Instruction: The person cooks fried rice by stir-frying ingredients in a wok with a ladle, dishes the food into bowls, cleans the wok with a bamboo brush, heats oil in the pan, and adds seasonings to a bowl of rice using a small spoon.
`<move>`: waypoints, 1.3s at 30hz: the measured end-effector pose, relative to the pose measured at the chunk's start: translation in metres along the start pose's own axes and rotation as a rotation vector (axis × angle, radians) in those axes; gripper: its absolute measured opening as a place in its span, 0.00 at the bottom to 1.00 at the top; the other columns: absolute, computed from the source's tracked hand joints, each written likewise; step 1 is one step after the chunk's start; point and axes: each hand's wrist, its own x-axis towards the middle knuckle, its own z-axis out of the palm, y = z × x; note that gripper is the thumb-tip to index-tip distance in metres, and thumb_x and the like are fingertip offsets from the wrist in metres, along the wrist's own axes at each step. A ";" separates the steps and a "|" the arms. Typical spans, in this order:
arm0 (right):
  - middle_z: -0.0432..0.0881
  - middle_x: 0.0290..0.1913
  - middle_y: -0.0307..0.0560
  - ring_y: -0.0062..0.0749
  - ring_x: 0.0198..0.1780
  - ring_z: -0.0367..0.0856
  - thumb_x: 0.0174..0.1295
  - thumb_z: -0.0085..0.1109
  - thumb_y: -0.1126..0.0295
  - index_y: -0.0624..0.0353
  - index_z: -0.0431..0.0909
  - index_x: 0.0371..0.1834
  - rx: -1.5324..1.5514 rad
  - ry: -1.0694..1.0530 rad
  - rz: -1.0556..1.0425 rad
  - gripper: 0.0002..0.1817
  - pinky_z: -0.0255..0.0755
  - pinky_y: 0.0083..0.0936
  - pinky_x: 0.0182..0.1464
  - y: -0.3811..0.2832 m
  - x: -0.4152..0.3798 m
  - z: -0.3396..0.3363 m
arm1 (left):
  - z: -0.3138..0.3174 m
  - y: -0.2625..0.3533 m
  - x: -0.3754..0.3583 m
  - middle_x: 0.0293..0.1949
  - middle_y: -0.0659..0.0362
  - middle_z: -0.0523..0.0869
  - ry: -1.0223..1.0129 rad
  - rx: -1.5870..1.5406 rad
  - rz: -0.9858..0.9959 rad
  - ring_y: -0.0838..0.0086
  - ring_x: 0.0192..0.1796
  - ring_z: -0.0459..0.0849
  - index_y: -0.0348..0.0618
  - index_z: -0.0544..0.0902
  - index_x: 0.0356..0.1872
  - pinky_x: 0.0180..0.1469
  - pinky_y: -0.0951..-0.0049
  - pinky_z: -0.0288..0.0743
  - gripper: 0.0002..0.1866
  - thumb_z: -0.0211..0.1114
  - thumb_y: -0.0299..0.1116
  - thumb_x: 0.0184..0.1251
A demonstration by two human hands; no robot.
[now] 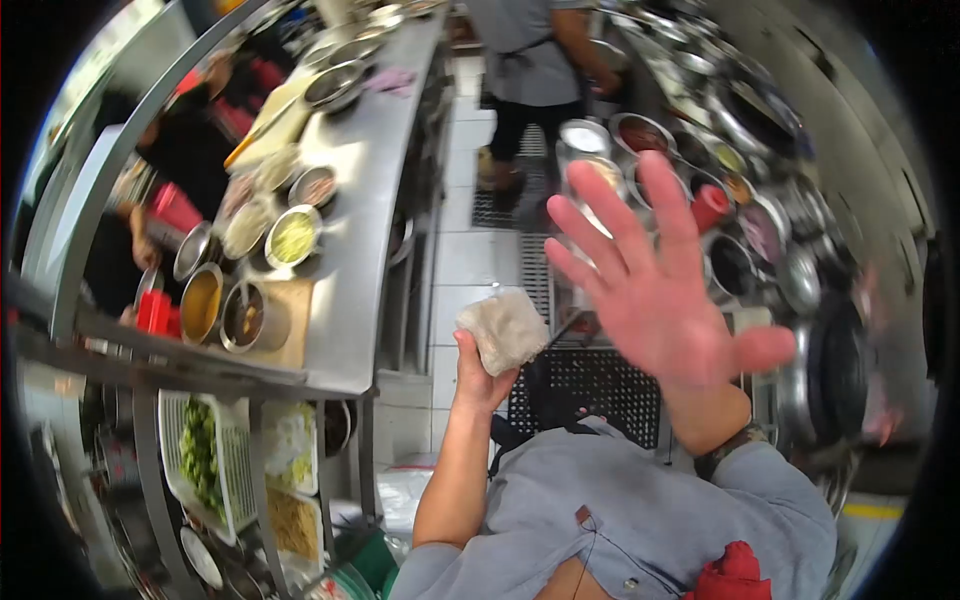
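Note:
My left hand (pixel 484 378) is closed round the lower edge of a greyish-beige, squarish bundle, which looks like a folded cloth (pixel 505 330). It is held up in front of my body, above the floor of the aisle. My right hand (pixel 660 290) is raised close to the camera with its palm showing and its fingers spread. Nothing is in it. Behind the right hand, partly hidden by it, stand several pans and bowls, among them a pot of dark red sauce (pixel 643 133) and a red bottle (pixel 709 205).
To the left runs a steel counter (pixel 350 230) with bowls, including one of shredded green vegetable (pixel 293 237). Below it is a white basket of greens (pixel 235 470). A person in grey (pixel 525 50) stands ahead in the aisle. A black perforated mat (pixel 600 395) covers the floor. Woks (pixel 838 365) line the right.

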 end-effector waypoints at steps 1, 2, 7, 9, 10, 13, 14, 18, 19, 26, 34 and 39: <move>0.35 0.82 0.56 0.48 0.82 0.39 0.43 0.50 0.15 0.56 0.29 0.81 0.009 0.079 -0.044 0.74 0.36 0.46 0.79 -0.004 -0.012 0.006 | 0.023 -0.010 0.002 0.70 0.54 0.69 -0.030 0.039 -0.008 0.60 0.72 0.68 0.48 0.59 0.75 0.72 0.52 0.64 0.54 0.52 0.78 0.57; 0.34 0.82 0.57 0.48 0.82 0.37 0.43 0.48 0.15 0.57 0.28 0.81 -0.021 0.139 -0.064 0.74 0.33 0.46 0.79 0.001 -0.021 0.006 | 0.052 -0.017 0.005 0.71 0.54 0.68 -0.065 0.078 -0.017 0.60 0.72 0.68 0.48 0.58 0.75 0.72 0.53 0.64 0.53 0.53 0.77 0.58; 0.35 0.82 0.61 0.51 0.82 0.35 0.49 0.40 0.16 0.55 0.29 0.81 0.072 0.307 -0.116 0.69 0.29 0.46 0.80 0.027 -0.078 -0.059 | 0.075 -0.084 0.032 0.69 0.54 0.69 -0.057 -0.002 -0.224 0.60 0.71 0.69 0.43 0.57 0.74 0.72 0.56 0.64 0.44 0.70 0.49 0.65; 0.37 0.82 0.60 0.50 0.82 0.37 0.52 0.38 0.17 0.55 0.31 0.81 0.154 0.412 -0.273 0.66 0.30 0.46 0.80 -0.022 -0.117 -0.070 | 0.100 -0.107 0.047 0.68 0.54 0.71 -0.067 0.055 -0.342 0.61 0.70 0.70 0.42 0.58 0.74 0.71 0.56 0.65 0.43 0.71 0.47 0.65; 0.38 0.82 0.60 0.50 0.82 0.38 0.53 0.38 0.17 0.55 0.31 0.81 0.179 0.458 -0.344 0.65 0.31 0.46 0.79 -0.043 -0.144 -0.076 | 0.118 -0.125 0.059 0.68 0.54 0.71 -0.093 0.085 -0.402 0.61 0.70 0.71 0.42 0.59 0.73 0.71 0.56 0.65 0.42 0.71 0.46 0.65; 0.47 0.80 0.60 0.49 0.79 0.51 0.56 0.41 0.21 0.58 0.38 0.81 0.110 0.600 -0.278 0.62 0.45 0.47 0.77 -0.064 -0.268 -0.108 | 0.170 -0.202 0.093 0.60 0.54 0.79 -0.238 0.387 -0.573 0.62 0.60 0.79 0.39 0.71 0.65 0.62 0.61 0.74 0.30 0.70 0.35 0.65; 0.50 0.79 0.61 0.49 0.78 0.55 0.57 0.42 0.22 0.58 0.40 0.81 0.089 0.642 -0.217 0.61 0.49 0.47 0.76 -0.065 -0.313 -0.118 | 0.187 -0.232 0.104 0.57 0.53 0.81 -0.303 0.521 -0.616 0.63 0.57 0.81 0.38 0.73 0.63 0.59 0.63 0.76 0.27 0.69 0.33 0.64; 0.68 0.71 0.58 0.41 0.64 0.75 0.70 0.52 0.42 0.59 0.52 0.78 0.078 0.962 -0.195 0.44 0.69 0.39 0.65 -0.068 -0.458 -0.112 | 0.216 -0.394 0.174 0.40 0.51 0.88 -0.587 1.331 -0.424 0.69 0.41 0.86 0.30 0.81 0.47 0.46 0.69 0.79 0.27 0.78 0.40 0.53; 0.69 0.69 0.57 0.40 0.62 0.77 0.70 0.52 0.44 0.59 0.53 0.78 0.005 1.019 -0.170 0.41 0.70 0.38 0.64 -0.075 -0.488 -0.111 | 0.223 -0.424 0.184 0.41 0.48 0.88 -0.639 1.314 -0.482 0.66 0.42 0.86 0.29 0.81 0.48 0.46 0.68 0.79 0.29 0.78 0.42 0.52; 0.77 0.57 0.50 0.32 0.52 0.81 0.72 0.55 0.62 0.59 0.63 0.72 -0.128 1.360 -0.158 0.28 0.75 0.33 0.56 -0.083 -0.590 -0.107 | 0.243 -0.500 0.195 0.49 0.34 0.84 -0.799 1.792 -0.256 0.44 0.54 0.83 0.23 0.77 0.57 0.57 0.59 0.76 0.45 0.79 0.54 0.48; 0.79 0.57 0.52 0.46 0.49 0.82 0.58 0.66 0.70 0.59 0.72 0.64 -1.309 2.305 0.612 0.28 0.76 0.35 0.54 -0.185 -0.685 -0.042 | 0.268 -0.519 0.160 0.48 0.35 0.84 -0.637 1.930 -0.015 0.42 0.53 0.82 0.25 0.78 0.52 0.55 0.53 0.74 0.39 0.78 0.51 0.50; 0.73 0.58 0.63 0.61 0.59 0.74 0.53 0.61 0.75 0.58 0.67 0.62 -1.182 2.397 1.336 0.30 0.71 0.49 0.56 -0.201 -0.779 -0.014 | 0.269 -0.515 0.169 0.50 0.34 0.82 -0.783 1.850 -0.120 0.41 0.56 0.78 0.27 0.78 0.54 0.59 0.52 0.70 0.43 0.78 0.57 0.48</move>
